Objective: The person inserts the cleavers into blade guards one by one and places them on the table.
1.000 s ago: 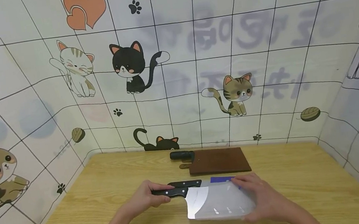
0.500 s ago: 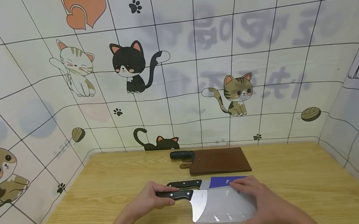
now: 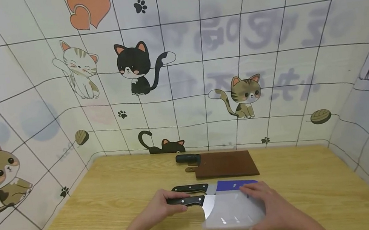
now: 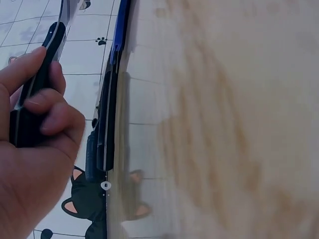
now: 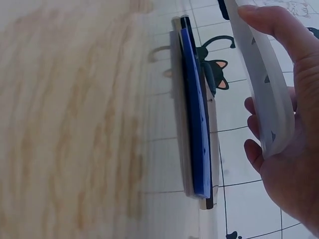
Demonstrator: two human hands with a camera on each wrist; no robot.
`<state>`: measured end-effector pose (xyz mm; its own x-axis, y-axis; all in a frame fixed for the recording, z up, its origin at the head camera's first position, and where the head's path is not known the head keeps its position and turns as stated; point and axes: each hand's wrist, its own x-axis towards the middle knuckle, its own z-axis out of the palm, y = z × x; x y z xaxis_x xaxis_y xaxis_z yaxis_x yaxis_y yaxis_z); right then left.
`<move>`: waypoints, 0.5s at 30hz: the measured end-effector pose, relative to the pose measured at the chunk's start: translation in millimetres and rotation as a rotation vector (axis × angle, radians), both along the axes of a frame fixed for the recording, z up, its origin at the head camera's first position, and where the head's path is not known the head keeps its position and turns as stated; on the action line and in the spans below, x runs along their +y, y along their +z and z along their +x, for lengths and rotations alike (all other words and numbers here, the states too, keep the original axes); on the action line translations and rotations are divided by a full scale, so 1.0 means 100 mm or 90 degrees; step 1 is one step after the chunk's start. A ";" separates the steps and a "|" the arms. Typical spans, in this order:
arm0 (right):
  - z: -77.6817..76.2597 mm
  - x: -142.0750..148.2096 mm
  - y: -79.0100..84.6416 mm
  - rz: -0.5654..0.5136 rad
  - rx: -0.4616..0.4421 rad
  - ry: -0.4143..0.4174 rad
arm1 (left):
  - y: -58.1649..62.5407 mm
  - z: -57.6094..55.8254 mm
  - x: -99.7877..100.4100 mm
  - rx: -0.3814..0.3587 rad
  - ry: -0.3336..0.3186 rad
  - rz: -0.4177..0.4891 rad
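Observation:
My left hand (image 3: 157, 209) grips the black riveted handle (image 3: 194, 201) of a cleaver, fingers curled round it in the left wrist view. A strip of shiny blade (image 3: 209, 205) shows beside the handle. The rest of the blade lies inside a translucent white sheath (image 3: 233, 210), held above the table. My right hand (image 3: 273, 207) holds that sheath at its far end, thumb on one side and fingers on the other in the right wrist view. Just behind lies another knife, with a black handle (image 3: 191, 188) and a blue sheath (image 3: 226, 185), partly hidden by the white one.
A brown board (image 3: 227, 164) with a small tab lies farther back on the wooden table (image 3: 112, 199). Beside its left end juts a thick black handle (image 3: 187, 158). Cat-printed wall covering (image 3: 187, 76) rises at the table's back and sides.
My left hand and the cleaver have moved right, towards my right hand. Less bare blade shows outside the white sheath. More of the blue sheath is visible behind.

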<state>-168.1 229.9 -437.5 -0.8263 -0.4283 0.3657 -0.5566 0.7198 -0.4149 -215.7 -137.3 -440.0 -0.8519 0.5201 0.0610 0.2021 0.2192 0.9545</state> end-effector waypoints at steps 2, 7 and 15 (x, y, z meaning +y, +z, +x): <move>0.01 0.01 0.00 0.000 -0.015 0.006 | -0.01 0.01 0.01 0.008 0.002 -0.008; 0.02 0.03 -0.02 0.005 -0.036 0.017 | -0.03 0.00 0.01 0.009 -0.004 -0.021; 0.08 0.01 -0.08 0.012 -0.177 -0.006 | -0.08 -0.03 0.02 0.017 -0.023 -0.054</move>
<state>-159.8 230.9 -445.0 -0.8981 -0.4244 0.1158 -0.4160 0.7337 -0.5372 -218.6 -135.6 -447.8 -0.8311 0.5548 0.0388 0.2372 0.2905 0.9270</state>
